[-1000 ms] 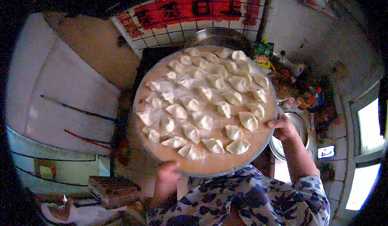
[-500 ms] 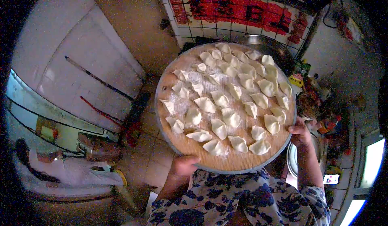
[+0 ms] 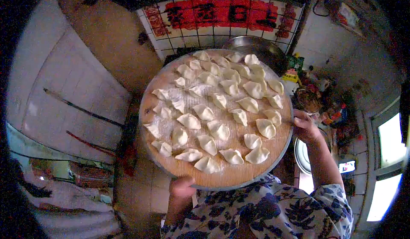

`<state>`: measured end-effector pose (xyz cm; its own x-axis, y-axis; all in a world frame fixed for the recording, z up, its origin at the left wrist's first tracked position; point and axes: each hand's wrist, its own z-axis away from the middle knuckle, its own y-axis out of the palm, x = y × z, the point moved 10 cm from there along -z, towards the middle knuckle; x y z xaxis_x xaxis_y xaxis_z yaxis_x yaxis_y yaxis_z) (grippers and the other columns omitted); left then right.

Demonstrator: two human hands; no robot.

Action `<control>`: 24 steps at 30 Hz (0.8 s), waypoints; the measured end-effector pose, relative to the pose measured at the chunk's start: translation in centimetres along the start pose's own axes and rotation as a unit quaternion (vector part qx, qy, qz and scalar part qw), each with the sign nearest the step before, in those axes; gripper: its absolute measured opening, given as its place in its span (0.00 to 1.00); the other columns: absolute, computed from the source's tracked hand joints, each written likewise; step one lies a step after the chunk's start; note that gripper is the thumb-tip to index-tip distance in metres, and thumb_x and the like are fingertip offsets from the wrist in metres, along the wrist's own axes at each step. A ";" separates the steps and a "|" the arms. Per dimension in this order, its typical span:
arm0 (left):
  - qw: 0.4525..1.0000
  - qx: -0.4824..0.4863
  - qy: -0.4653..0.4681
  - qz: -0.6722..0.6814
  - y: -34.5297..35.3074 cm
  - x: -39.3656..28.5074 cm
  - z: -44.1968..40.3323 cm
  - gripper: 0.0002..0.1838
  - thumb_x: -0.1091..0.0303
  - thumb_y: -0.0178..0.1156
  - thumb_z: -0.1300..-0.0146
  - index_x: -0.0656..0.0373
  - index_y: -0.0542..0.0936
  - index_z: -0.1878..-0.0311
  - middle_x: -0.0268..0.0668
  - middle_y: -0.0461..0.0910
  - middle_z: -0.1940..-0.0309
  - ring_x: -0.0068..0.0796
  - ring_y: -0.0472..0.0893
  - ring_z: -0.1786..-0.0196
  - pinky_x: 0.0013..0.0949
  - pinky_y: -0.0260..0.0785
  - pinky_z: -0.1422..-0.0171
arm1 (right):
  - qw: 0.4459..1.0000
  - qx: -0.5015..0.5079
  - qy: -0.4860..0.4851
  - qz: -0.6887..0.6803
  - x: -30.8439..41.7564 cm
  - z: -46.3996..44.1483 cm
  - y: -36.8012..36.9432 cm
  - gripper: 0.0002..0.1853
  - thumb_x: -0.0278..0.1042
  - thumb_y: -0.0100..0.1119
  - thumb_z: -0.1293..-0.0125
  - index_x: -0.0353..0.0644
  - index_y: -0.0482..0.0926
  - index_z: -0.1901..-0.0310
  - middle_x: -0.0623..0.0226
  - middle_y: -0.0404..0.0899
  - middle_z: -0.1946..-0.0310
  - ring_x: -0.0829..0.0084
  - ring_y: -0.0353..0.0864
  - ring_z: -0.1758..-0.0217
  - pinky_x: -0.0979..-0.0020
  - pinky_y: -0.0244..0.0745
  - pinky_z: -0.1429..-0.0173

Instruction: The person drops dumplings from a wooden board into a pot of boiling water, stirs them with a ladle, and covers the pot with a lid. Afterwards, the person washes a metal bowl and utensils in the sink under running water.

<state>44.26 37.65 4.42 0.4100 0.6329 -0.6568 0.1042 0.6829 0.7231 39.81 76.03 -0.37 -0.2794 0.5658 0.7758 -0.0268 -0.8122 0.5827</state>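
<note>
A round wooden board (image 3: 239, 175) with a grey rim fills the middle of the view, dusted with flour on its left half. Several folded white dumplings (image 3: 218, 130) lie spread over it. My left hand (image 3: 182, 187) grips the rim at the lower left, its fingers partly hidden below the board. On the right side, my right hand (image 3: 305, 125) holds the edge, with the fingers partly out of sight under it.
Behind the board stands a large metal pan (image 3: 256, 44) by a tiled wall with a red banner (image 3: 222, 14). Packets and jars (image 3: 309, 95) crowd the right, above a round metal lid (image 3: 302, 155). A lit phone (image 3: 347, 166) lies farther right.
The view swung one way and then back. The board stays in both my hands, and the dumplings keep their places on it.
</note>
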 end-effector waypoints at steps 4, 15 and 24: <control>0.999 -0.025 -0.021 0.043 -2.1 1.0 -0.1 0.29 0.75 0.59 0.51 0.64 0.69 0.41 0.49 0.71 0.41 0.50 0.72 0.39 0.56 0.62 0.35 | 1.000 -0.015 0.008 0.023 0.0 -0.9 -1.9 0.32 0.42 0.63 0.42 0.30 0.67 0.40 0.55 0.75 0.45 0.61 0.74 0.42 0.60 0.68 0.36; 0.995 -0.062 0.082 -0.002 -1.6 0.2 -0.7 0.31 0.78 0.57 0.52 0.64 0.67 0.40 0.46 0.74 0.47 0.46 0.75 0.45 0.55 0.65 0.37 | 0.936 -0.132 -0.106 0.310 9.3 -5.3 -4.2 0.22 0.41 0.63 0.38 0.36 0.75 0.46 0.64 0.79 0.56 0.73 0.77 0.54 0.69 0.73 0.50; 0.706 0.051 0.252 -0.660 1.3 -2.1 1.5 0.30 0.75 0.61 0.51 0.66 0.67 0.41 0.49 0.73 0.45 0.49 0.75 0.43 0.51 0.69 0.40 | 0.879 0.022 -0.148 0.453 10.7 -12.2 2.5 0.19 0.33 0.64 0.39 0.35 0.76 0.48 0.62 0.81 0.56 0.73 0.79 0.56 0.71 0.76 0.50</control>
<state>44.93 36.66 7.02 -0.4768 -0.4633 -0.7470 0.1702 0.7850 -0.5956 25.06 78.34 6.45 0.0944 -0.2934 0.9513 0.1169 -0.9457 -0.3033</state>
